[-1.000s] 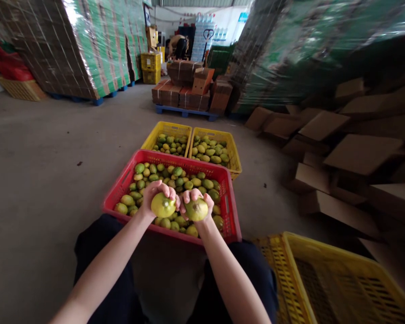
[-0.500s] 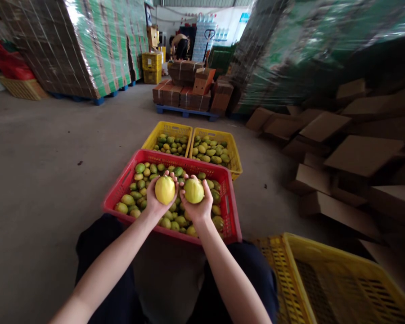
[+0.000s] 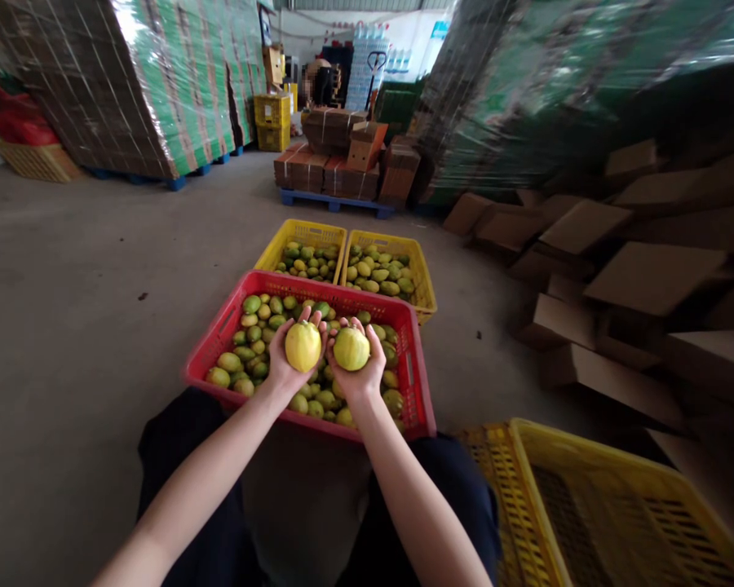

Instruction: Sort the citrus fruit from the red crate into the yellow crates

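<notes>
My left hand (image 3: 279,368) is palm up, with its fingers curved round a yellow lemon (image 3: 303,347). Close beside it, my right hand (image 3: 372,377) cups a greener, rounder lemon (image 3: 351,349) in its palm. Both hands are above a red plastic crate (image 3: 426,391), which stands in front of my knees. Many green and yellow lemons (image 3: 228,361) lie inside this crate, some of them hidden by my hands and forearms.
Beyond the red crate stand two yellow crates (image 3: 431,285) of similar fruit. Another yellow crate (image 3: 522,481) is at my right knee. Cardboard boxes (image 3: 654,277) lie piled on the right. Further back are a blue pallet of flat cartons (image 3: 342,179), wrapped stacks and a person (image 3: 319,81).
My left hand and its lemon have shifted slightly to the right, closer to my right hand. The right hand holds its lemon almost still. The person at the back has changed posture.
</notes>
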`<action>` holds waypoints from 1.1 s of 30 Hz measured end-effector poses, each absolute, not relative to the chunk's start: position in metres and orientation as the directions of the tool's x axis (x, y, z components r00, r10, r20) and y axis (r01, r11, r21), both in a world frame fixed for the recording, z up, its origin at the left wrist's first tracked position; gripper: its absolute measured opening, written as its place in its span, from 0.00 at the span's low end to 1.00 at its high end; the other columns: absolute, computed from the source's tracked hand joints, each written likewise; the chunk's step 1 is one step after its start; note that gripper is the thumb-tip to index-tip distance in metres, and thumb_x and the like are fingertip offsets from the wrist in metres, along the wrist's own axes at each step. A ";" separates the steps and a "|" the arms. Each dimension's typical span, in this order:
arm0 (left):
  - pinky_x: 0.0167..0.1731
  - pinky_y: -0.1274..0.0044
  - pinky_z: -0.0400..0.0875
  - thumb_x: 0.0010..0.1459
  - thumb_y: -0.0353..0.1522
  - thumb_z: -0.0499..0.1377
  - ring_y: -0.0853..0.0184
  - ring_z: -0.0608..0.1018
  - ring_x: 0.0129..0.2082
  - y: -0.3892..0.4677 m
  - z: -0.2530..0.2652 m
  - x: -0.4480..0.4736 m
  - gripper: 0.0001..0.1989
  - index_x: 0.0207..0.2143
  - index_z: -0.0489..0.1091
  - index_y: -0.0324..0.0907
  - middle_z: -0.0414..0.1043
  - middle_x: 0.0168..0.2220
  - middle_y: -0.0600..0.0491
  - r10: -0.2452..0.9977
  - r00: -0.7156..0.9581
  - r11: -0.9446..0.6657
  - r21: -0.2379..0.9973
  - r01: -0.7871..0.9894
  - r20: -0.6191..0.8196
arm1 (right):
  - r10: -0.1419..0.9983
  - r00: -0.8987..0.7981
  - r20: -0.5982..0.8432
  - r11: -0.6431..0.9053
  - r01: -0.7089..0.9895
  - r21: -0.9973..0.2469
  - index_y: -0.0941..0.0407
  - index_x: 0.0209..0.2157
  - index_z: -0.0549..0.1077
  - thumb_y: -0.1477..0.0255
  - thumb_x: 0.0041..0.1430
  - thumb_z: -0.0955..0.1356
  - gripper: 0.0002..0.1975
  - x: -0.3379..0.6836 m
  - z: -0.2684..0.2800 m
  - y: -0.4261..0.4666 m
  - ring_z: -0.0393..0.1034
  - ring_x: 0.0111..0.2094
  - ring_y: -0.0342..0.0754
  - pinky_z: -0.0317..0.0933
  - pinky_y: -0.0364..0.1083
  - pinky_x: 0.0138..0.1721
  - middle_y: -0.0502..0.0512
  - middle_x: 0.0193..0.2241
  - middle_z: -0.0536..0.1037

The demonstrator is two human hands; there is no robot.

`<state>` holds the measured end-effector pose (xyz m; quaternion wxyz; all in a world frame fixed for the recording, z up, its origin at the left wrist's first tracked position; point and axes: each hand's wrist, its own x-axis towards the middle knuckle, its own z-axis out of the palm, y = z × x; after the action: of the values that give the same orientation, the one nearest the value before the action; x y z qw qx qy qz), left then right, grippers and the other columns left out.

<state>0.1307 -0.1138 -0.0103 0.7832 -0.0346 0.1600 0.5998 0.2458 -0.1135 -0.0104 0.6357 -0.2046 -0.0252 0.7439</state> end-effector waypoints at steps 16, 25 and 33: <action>0.44 0.71 0.72 0.60 0.32 0.48 0.67 0.79 0.33 -0.114 -0.011 0.129 0.20 0.52 0.68 0.43 0.78 0.37 0.50 0.930 0.201 0.256 0.151 -0.955 -0.306 | 0.947 -0.110 -0.300 -0.209 -0.924 -0.320 0.54 0.31 0.73 0.69 0.52 0.66 0.05 0.245 -0.013 -0.114 0.73 0.27 0.44 0.68 0.44 0.30 0.48 0.28 0.79; 0.33 0.74 0.76 0.54 0.29 0.51 0.64 0.80 0.31 -0.113 -0.023 0.127 0.17 0.45 0.71 0.36 0.77 0.31 0.48 0.848 0.213 0.322 0.151 -0.935 -0.486 | 0.872 -0.092 -0.481 -0.279 -0.900 -0.335 0.57 0.32 0.72 0.69 0.56 0.63 0.07 0.245 -0.027 -0.112 0.74 0.27 0.46 0.70 0.44 0.29 0.51 0.27 0.79; 0.33 0.69 0.77 0.53 0.31 0.50 0.62 0.80 0.29 -0.114 -0.019 0.105 0.19 0.45 0.70 0.34 0.75 0.29 0.47 0.770 0.170 0.284 0.092 -0.954 -0.615 | 0.357 -0.099 -0.929 -0.711 -0.673 -0.202 0.58 0.35 0.66 0.68 0.57 0.64 0.08 0.237 -0.082 -0.142 0.70 0.26 0.48 0.68 0.45 0.21 0.54 0.23 0.72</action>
<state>0.1046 -0.1144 -0.0195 0.7479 -0.1602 0.2876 0.5764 0.2368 -0.1417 -0.0818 0.3539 -0.5704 0.1386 0.7281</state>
